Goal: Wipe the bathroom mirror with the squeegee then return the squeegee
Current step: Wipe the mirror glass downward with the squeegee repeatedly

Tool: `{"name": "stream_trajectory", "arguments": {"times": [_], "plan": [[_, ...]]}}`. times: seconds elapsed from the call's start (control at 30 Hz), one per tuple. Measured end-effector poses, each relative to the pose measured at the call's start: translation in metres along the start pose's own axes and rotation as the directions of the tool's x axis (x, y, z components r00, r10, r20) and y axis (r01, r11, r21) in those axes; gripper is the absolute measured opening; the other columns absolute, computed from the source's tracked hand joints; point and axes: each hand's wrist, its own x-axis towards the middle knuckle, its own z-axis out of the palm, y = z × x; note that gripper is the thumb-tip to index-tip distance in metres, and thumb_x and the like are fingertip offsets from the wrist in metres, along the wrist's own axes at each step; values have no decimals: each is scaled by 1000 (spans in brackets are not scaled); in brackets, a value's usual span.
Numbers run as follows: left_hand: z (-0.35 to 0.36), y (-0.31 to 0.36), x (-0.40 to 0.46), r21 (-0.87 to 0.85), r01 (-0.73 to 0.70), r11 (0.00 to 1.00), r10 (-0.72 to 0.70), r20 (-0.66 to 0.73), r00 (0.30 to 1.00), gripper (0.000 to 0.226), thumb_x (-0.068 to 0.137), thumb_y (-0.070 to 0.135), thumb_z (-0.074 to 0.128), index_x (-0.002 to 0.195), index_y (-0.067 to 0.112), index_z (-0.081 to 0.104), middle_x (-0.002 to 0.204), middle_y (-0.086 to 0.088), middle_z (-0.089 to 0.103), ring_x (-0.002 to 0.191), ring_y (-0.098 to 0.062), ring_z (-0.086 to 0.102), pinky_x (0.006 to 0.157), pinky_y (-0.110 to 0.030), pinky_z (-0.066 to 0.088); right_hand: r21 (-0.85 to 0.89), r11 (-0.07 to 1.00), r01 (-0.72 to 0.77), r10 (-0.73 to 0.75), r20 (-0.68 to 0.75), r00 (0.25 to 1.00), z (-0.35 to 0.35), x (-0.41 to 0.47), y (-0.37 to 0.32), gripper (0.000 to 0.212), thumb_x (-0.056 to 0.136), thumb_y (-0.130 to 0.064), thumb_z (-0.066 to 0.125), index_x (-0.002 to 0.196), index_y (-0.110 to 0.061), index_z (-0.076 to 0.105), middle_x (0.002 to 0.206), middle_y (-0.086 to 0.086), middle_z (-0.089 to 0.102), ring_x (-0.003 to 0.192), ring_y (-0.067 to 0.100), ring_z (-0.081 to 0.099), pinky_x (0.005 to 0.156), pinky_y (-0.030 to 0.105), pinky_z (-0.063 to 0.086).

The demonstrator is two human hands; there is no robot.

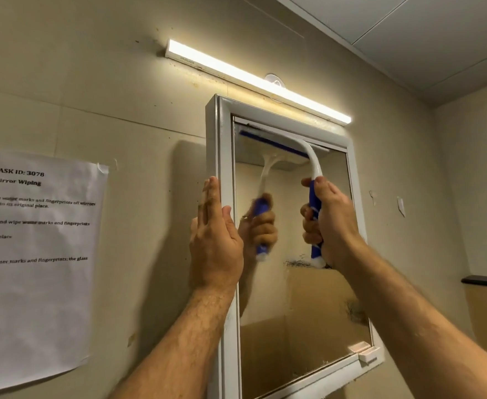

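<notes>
A white-framed bathroom mirror (299, 306) hangs on the beige wall. My right hand (332, 220) grips the blue-and-white handle of the squeegee (312, 165); its blue blade lies flat against the glass along the mirror's top edge. My left hand (215, 240) rests flat with fingers straight against the left side of the mirror frame (225, 156), holding nothing. The glass reflects the squeegee and my right hand. Smudges and water marks show on the glass near its middle and right side.
A lit tube lamp (253, 79) sits just above the mirror, with a clear suction hook (275, 80) behind it. A printed task sheet (35, 254) is taped to the wall at the left. A small white clip (367, 352) sits at the frame's lower right corner. A dark shelf edge (485, 280) shows at the far right.
</notes>
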Motion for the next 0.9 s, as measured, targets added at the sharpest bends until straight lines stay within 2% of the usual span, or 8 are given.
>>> {"name": "stream_trajectory", "arguments": {"times": [0.17, 0.37, 0.53, 0.7, 0.83, 0.9], "plan": [[1, 0, -1, -8, 7, 1000, -7, -8, 1000, 70, 94, 61, 2, 153, 27, 16, 156, 1, 31, 105, 1, 33, 74, -4, 23, 1, 999, -39, 39, 1, 999, 1, 2, 7, 35, 101, -42, 39, 112, -17, 61, 64, 3, 45, 42, 9, 34, 38, 21, 33], [-1, 2, -2, 13, 9, 1000, -9, -15, 1000, 59, 99, 47, 19, 154, 24, 20, 156, 2, 30, 107, 4, 29, 72, -1, 20, -29, 997, -66, 67, 44, 997, -12, -31, 26, 34, 101, -42, 40, 110, -18, 63, 62, 4, 46, 42, 12, 34, 40, 22, 32], [0, 1, -3, 17, -1, 1000, 1, -25, 1000, 62, 96, 47, 16, 154, 23, 21, 157, 1, 30, 109, 2, 30, 77, -2, 22, -62, 998, -30, 32, 29, 999, -5, -21, 6, 36, 102, -41, 39, 111, -15, 60, 62, 3, 45, 42, 10, 33, 37, 21, 32], [2, -1, -5, 43, 0, 999, 2, -43, 999, 56, 101, 41, 20, 154, 22, 22, 156, 0, 31, 110, 2, 30, 78, -4, 23, -63, 993, -95, 98, 52, 994, -4, -33, 16, 35, 101, -42, 38, 110, -17, 60, 60, 2, 44, 42, 10, 32, 39, 22, 29], [0, 2, -5, 32, 13, 999, -11, -65, 998, 53, 101, 33, 27, 153, 21, 25, 155, -3, 32, 115, -1, 31, 94, -22, 33, -95, 982, -165, 170, 55, 984, -19, -65, 43, 38, 100, -44, 36, 98, -12, 58, 55, 1, 43, 41, 11, 31, 41, 22, 29], [-1, 3, -5, 28, 10, 1000, -8, -71, 997, 53, 101, 34, 27, 153, 21, 25, 154, -4, 33, 119, -7, 39, 93, -26, 37, -121, 975, -188, 193, 31, 981, -23, -70, 46, 40, 100, -45, 37, 91, -11, 56, 54, 1, 43, 40, 11, 31, 42, 22, 30]]}}
